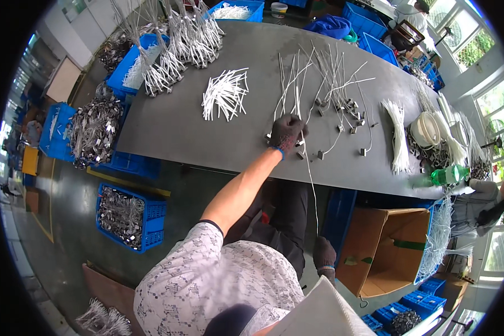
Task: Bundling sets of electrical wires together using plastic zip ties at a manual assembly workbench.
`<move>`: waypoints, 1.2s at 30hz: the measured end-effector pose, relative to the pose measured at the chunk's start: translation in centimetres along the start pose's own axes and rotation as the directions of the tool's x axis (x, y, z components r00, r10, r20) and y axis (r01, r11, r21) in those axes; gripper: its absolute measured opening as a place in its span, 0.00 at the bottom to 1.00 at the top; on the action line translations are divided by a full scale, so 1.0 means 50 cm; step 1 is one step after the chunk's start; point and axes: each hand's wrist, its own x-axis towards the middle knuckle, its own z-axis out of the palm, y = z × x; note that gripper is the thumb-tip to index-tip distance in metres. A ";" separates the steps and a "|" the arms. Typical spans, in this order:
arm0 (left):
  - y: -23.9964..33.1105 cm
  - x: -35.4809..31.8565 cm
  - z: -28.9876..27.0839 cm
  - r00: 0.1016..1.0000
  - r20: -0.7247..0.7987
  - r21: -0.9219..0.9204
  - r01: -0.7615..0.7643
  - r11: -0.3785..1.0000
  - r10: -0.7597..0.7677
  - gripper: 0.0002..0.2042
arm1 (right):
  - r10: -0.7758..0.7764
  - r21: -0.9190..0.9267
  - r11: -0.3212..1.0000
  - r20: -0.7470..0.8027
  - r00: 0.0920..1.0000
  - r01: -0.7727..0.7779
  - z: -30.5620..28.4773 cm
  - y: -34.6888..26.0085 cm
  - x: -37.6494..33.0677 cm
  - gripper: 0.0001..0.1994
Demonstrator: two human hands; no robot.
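My left hand (288, 133), in a dark knitted glove, is closed over the table's near half. A thin pale wire (313, 187) runs from it over the table edge, down to my right hand (324, 253). That hand, gloved too, is low beside my right leg, its fingers closed at the wire's lower end. Around and beyond my left hand lie loose wires (333, 73) with small metal end blocks (351, 105), some carrying white sleeves. To the left sits a loose pile of short white tubes (225, 95). What the left fingers pinch is partly hidden.
Bundled sleeved wires (193, 42) stand at the table's far left. At right are a white wire bundle (397, 134), a pale tub (425, 129) and a green bottle (449, 175). An open cardboard box (364, 246) stands below; blue crates (151, 224) surround the grey table (168, 126). Another person sits far right.
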 end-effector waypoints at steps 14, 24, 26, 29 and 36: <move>-0.118 -0.155 0.048 0.932 0.290 0.181 0.170 0.969 -0.218 0.12 | 0.182 0.851 0.493 -0.305 0.935 0.182 -0.127 -0.260 0.321 0.16; -0.138 -0.061 -0.029 0.982 0.068 0.441 0.129 0.888 -0.177 0.16 | 0.115 0.701 0.712 -0.171 0.979 0.038 -0.133 -0.348 0.500 0.22; -0.128 -0.009 -0.109 0.971 0.061 0.610 -0.218 0.762 0.230 0.18 | 0.284 0.449 0.879 -0.223 0.933 -0.160 -0.156 -0.343 0.522 0.26; -0.075 0.076 -0.277 0.863 -0.246 0.875 0.002 0.483 0.442 0.15 | 0.381 0.325 0.901 -0.273 0.883 -0.288 -0.166 -0.301 0.577 0.33; -0.024 0.223 -0.442 0.894 -0.335 0.940 0.338 0.045 0.297 0.18 | 0.463 0.446 0.801 -0.038 0.885 -0.400 -0.085 -0.238 0.691 0.25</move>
